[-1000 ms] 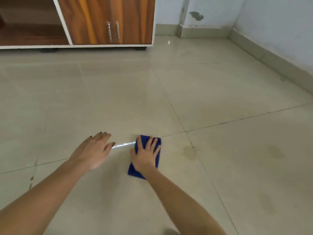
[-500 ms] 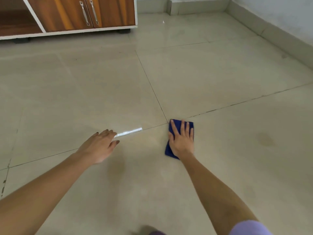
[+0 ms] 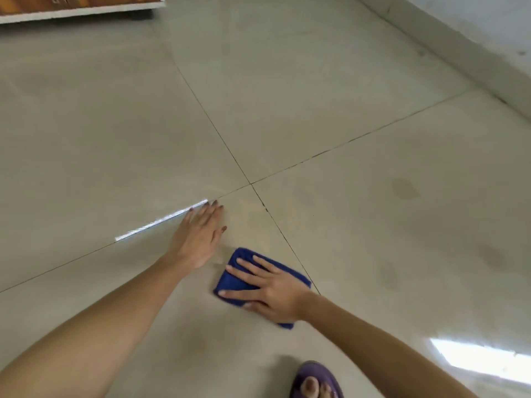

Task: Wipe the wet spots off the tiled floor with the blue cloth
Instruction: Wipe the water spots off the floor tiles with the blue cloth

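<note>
Seen from a single head-worn wide-angle camera, facing forward and steeply down, close above a glossy beige tiled floor (image 3: 316, 96). A brown wooden cabinet (image 3: 86, 12) edges the top left, pale wall skirting (image 3: 459, 47) the top right, and a purple sandal (image 3: 321, 373) the bottom.

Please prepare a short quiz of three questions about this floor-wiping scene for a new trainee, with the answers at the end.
1. True or false: the right hand presses flat on the blue cloth.
2. Choose one: the left hand A) holds the cloth, B) lies open on the tiled floor, C) grips a cupboard handle.
3. Fill in: a dark spot shows on the floor to the cloth's ___ (left/right).
Key: 1 true; 2 B; 3 right.
</note>
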